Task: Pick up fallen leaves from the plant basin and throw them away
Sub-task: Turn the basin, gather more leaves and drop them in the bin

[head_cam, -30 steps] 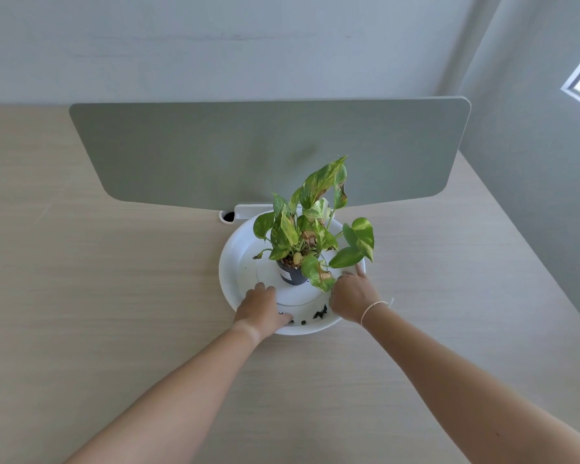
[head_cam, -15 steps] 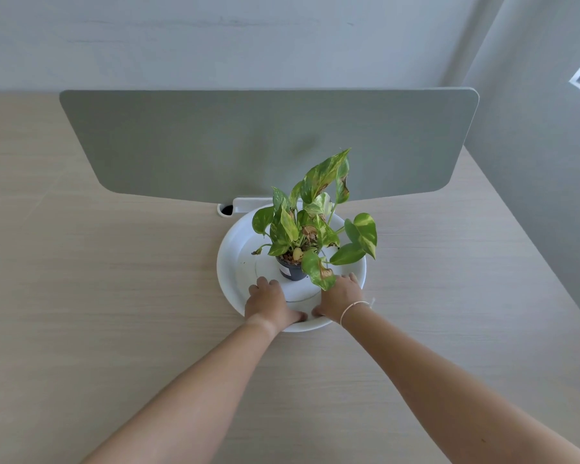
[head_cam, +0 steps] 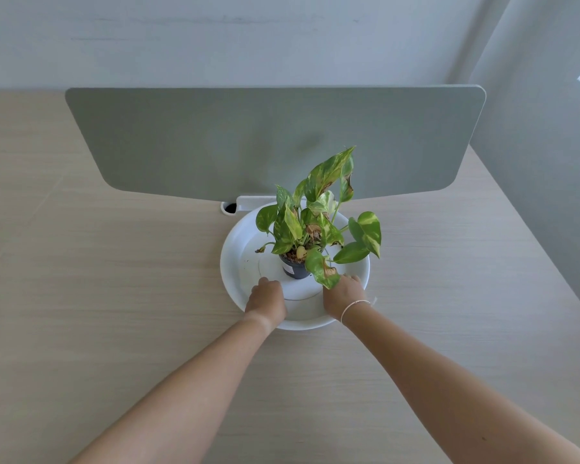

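A small dark pot [head_cam: 293,268] with a green and yellow leafy plant [head_cam: 318,209] stands in a round white basin [head_cam: 230,262] on the desk. Some leaves have brown patches. A shrivelled brown bit [head_cam: 260,250] hangs left of the pot, and a pale yellow leaf [head_cam: 301,252] lies on the soil. My left hand [head_cam: 267,300] rests knuckles up inside the basin's front left, fingers curled under. My right hand [head_cam: 344,296], with a thin white wrist band, sits at the front right, fingertips under a drooping leaf. What either palm holds is hidden.
A wide grey-green divider panel [head_cam: 248,139] stands just behind the basin, held by a white bracket [head_cam: 248,201] beside a cable hole [head_cam: 229,207]. The light wooden desk [head_cam: 114,296] stretches to both sides. A grey wall [head_cam: 543,162] runs along the right.
Both hands moved further into the basin, then apart. The dark bits seen between them at the basin's front edge one second ago no longer show.
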A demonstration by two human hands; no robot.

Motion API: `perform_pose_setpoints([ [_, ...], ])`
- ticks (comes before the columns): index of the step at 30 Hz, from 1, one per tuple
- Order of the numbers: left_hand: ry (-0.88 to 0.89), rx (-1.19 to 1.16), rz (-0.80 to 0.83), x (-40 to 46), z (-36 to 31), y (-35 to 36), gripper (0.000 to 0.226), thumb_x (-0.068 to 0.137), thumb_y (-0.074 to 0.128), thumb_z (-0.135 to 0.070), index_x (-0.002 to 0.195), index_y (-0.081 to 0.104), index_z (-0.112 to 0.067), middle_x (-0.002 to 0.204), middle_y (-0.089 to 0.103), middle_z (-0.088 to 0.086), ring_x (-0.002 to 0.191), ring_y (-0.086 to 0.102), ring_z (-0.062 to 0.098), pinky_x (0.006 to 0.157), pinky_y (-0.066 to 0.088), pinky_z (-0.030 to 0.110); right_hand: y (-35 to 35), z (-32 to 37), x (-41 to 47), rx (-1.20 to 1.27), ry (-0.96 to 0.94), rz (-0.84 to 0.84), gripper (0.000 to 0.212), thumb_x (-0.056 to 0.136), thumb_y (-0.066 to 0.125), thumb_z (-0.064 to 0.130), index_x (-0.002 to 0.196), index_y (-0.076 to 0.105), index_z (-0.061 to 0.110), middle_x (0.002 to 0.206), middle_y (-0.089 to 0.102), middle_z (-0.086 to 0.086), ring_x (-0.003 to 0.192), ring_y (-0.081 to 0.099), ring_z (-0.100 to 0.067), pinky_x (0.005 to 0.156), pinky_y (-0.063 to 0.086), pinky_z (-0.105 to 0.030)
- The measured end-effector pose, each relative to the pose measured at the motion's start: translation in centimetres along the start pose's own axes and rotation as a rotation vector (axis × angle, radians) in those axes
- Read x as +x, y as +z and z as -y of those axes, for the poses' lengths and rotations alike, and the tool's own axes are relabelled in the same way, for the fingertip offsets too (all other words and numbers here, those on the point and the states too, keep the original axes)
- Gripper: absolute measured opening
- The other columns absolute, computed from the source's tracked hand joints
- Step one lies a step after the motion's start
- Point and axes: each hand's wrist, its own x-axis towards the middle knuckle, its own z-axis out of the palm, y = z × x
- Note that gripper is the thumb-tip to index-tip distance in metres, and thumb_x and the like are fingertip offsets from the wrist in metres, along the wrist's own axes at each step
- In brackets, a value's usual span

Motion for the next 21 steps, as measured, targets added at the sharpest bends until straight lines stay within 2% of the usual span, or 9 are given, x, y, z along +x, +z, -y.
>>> perform_pose_setpoints([
  [2, 0.016, -0.005, -0.006, 0.1, 0.2, 0.1, 0.030, 0.085, 0.048, 0.004, 0.114, 0.057, 0.002, 0.126, 0.048, 0.017, 0.113, 0.053, 0.034, 0.095, 0.048, 0.036, -0.2, 0.1, -0.1, -0.005, -0.021, 0.006, 0.023, 0.092, 0.036, 0.002, 0.080, 0.050, 0.016, 0.116, 0.065, -0.011, 0.113, 0.057, -0.029, 0.098, 0.039, -0.033],
  [5, 0.038, -0.005, -0.010, 0.2, 0.5, 0.2, 0.029, 0.085, 0.045, 0.006, 0.107, 0.063, 0.003, 0.121, 0.055, 0.018, 0.110, 0.057, 0.033, 0.092, 0.049, 0.034, -0.3, 0.3, -0.1, 0.015, -0.052, 0.037, 0.024, 0.093, 0.036, 0.001, 0.100, 0.057, 0.011, 0.119, 0.062, -0.013, 0.112, 0.058, -0.030, 0.093, 0.045, -0.034],
  [8, 0.052, -0.028, -0.003, 0.3, 0.7, 0.1, 0.027, 0.085, 0.045, 0.006, 0.103, 0.065, 0.003, 0.114, 0.060, 0.016, 0.107, 0.060, 0.032, 0.090, 0.049, 0.033, 0.0, 0.2, 0.3, 0.062, -0.070, 0.096, 0.026, 0.094, 0.036, 0.001, 0.110, 0.057, 0.003, 0.121, 0.060, -0.015, 0.112, 0.058, -0.030, 0.091, 0.048, -0.034],
  [12, 0.083, -0.079, 0.021, 0.3, 1.1, -0.4, 0.025, 0.084, 0.046, 0.006, 0.097, 0.067, 0.004, 0.110, 0.062, 0.017, 0.103, 0.062, 0.034, 0.087, 0.052, 0.035, 0.3, -0.1, 0.8, 0.066, -0.109, 0.142, 0.023, 0.095, 0.036, 0.004, 0.107, 0.057, 0.007, 0.122, 0.057, -0.016, 0.112, 0.056, -0.030, 0.093, 0.046, -0.034],
  [15, 0.100, -0.131, 0.024, 0.3, 1.3, -0.7, 0.024, 0.084, 0.046, 0.006, 0.090, 0.069, 0.001, 0.113, 0.063, 0.018, 0.100, 0.063, 0.034, 0.087, 0.053, 0.036, 0.4, 0.0, 1.0, 0.089, -0.102, 0.160, 0.026, 0.095, 0.037, 0.003, 0.111, 0.057, 0.002, 0.117, 0.058, -0.017, 0.091, 0.050, -0.024, 0.087, 0.047, -0.035],
  [16, 0.104, -0.145, 0.024, 0.3, 1.4, -0.7, 0.024, 0.084, 0.046, 0.006, 0.086, 0.068, -0.001, 0.112, 0.063, 0.018, 0.100, 0.064, 0.034, 0.087, 0.054, 0.036, 0.4, 0.0, 1.0, 0.096, -0.103, 0.168, 0.024, 0.094, 0.038, 0.002, 0.107, 0.058, 0.004, 0.111, 0.058, -0.017, 0.086, 0.043, -0.021, 0.081, 0.045, -0.034],
  [18, 0.109, -0.172, 0.025, 0.3, 1.5, -0.9, 0.026, 0.084, 0.045, 0.007, 0.081, 0.066, -0.006, 0.110, 0.065, 0.017, 0.098, 0.063, 0.032, 0.085, 0.053, 0.033, 0.3, 0.0, 1.0, 0.099, -0.096, 0.163, 0.020, 0.095, 0.038, 0.003, 0.086, 0.052, 0.012, 0.089, 0.052, -0.012, 0.084, 0.039, -0.019, 0.068, 0.036, -0.027],
  [20, 0.110, -0.200, 0.022, 0.2, 1.6, -1.1, 0.028, 0.084, 0.043, 0.008, 0.080, 0.065, -0.008, 0.109, 0.066, 0.016, 0.095, 0.062, 0.029, 0.081, 0.051, 0.030, 0.2, -0.2, 1.1, 0.129, -0.078, 0.147, 0.034, 0.095, 0.035, 0.003, 0.063, 0.035, 0.016, 0.069, 0.038, -0.003, 0.083, 0.039, -0.018, 0.055, 0.029, -0.023],
  [21, 0.111, -0.211, 0.017, 0.2, 1.6, -1.3, 0.028, 0.084, 0.043, 0.008, 0.079, 0.064, -0.009, 0.109, 0.066, 0.016, 0.095, 0.061, 0.028, 0.080, 0.049, 0.028, 0.0, -0.3, 1.1, 0.148, -0.063, 0.144, 0.037, 0.096, 0.034, 0.003, 0.061, 0.030, 0.017, 0.066, 0.038, -0.003, 0.084, 0.040, -0.019, 0.055, 0.028, -0.023],
])
